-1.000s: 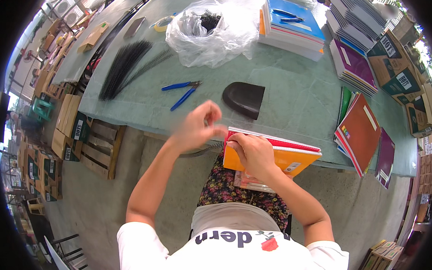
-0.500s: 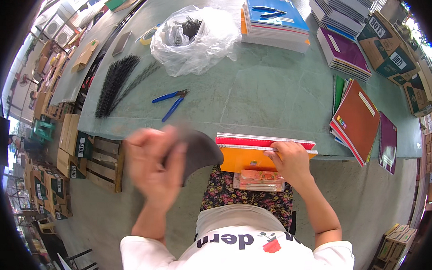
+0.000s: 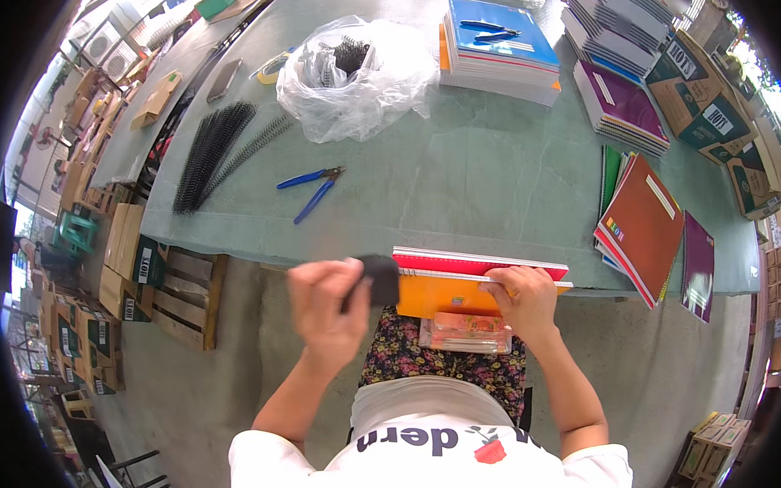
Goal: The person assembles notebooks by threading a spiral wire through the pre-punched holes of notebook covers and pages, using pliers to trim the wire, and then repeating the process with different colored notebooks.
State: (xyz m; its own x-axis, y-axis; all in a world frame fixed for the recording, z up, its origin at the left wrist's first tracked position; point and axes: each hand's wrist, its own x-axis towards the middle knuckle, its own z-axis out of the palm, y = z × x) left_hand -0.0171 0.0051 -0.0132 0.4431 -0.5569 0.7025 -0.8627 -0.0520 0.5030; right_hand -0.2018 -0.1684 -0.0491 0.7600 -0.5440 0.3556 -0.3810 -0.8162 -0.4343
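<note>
At the table's near edge, an orange notebook (image 3: 444, 292) stands on its side, spine edge up, with a red notebook (image 3: 434, 261) right behind it. My right hand (image 3: 525, 298) pinches the orange notebook's top edge near its right end. Left of the notebooks, my left hand (image 3: 328, 311) is closed around a black curved piece (image 3: 378, 280). That piece touches or nearly touches the notebooks' left end; it is blurred, and its kind cannot be made out. Below the notebooks, a clear packet with orange-pink contents (image 3: 469, 334) rests on my lap.
Blue-handled cutters (image 3: 316, 193) lie beyond my left hand, near black spiral coils (image 3: 211, 156). A plastic bag (image 3: 351, 95) holds more coils. Notebook stacks (image 3: 500, 59) stand farther back. Loose notebooks (image 3: 646, 222) overhang the edge at right, near cardboard boxes (image 3: 704, 95).
My left hand has moved right, toward the notebooks' left end, with the black piece in it. My right hand stays on the orange notebook's top edge.
</note>
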